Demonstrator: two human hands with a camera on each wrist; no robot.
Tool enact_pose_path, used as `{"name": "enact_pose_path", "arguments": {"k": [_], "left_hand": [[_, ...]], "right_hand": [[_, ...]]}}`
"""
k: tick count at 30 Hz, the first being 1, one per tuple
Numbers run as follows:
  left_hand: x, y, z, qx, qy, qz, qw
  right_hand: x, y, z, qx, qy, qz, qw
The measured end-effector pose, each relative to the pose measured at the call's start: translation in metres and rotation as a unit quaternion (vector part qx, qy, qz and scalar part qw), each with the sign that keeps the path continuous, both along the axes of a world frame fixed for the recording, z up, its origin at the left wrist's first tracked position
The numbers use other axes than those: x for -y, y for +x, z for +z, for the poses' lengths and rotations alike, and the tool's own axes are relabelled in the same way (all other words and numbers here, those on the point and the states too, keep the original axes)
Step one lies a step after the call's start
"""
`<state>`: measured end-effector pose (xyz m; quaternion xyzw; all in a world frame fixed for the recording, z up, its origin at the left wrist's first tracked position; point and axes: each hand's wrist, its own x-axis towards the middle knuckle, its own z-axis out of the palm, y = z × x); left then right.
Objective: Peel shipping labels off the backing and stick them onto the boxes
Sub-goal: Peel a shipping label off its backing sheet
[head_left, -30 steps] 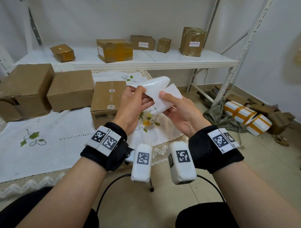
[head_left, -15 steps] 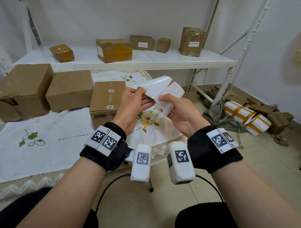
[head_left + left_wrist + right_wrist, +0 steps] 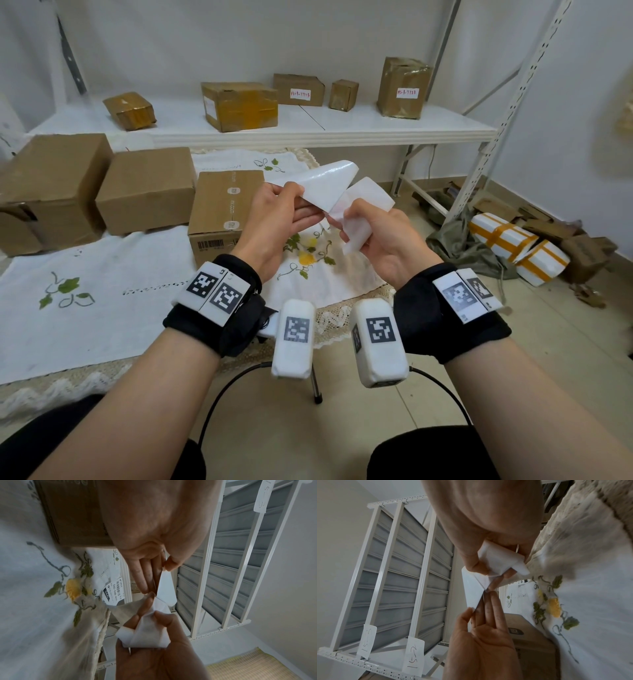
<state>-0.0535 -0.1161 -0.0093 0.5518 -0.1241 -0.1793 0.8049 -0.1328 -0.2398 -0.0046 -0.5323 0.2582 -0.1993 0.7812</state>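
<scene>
We are pinching the glossy white backing sheet (image 3: pixel 330 186) between the thumb and straight fingers of our left hand (image 3: pixel 274 222), while our right hand (image 3: pixel 380 236) is gripping the matte white paper label (image 3: pixel 359 216). Both are hanging above the embroidered white tablecloth (image 3: pixel 113 274), right of the nearest brown cardboard box (image 3: pixel 222 205).

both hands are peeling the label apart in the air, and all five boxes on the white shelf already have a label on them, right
Not all five. The head view shows handwritten labels on two shelf boxes; the small box shows none. Both hands, left and right, do hold the label in the air.
</scene>
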Motion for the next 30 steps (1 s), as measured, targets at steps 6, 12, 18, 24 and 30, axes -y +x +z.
{"name": "enact_pose_path", "arguments": {"k": [6, 12, 18, 24, 30], "left_hand": [[0.000, -0.002, 0.001, 0.013, 0.008, -0.014, 1.000], [-0.002, -0.001, 0.003, 0.012, -0.002, -0.007, 1.000], [-0.003, 0.003, 0.003, 0.007, -0.004, 0.005, 1.000], [-0.009, 0.009, 0.006, 0.011, -0.010, 0.031, 0.999], [-0.011, 0.011, 0.008, 0.021, -0.018, 0.038, 0.999]], "right_hand": [[0.000, -0.002, 0.000, 0.012, -0.004, 0.008, 1.000], [0.000, -0.002, 0.000, -0.008, -0.021, 0.013, 1.000], [0.002, -0.001, 0.000, -0.022, -0.041, 0.011, 0.999], [0.011, 0.000, -0.004, -0.029, -0.013, -0.014, 0.999], [0.009, 0.001, -0.003, -0.005, 0.013, -0.009, 1.000]]}}
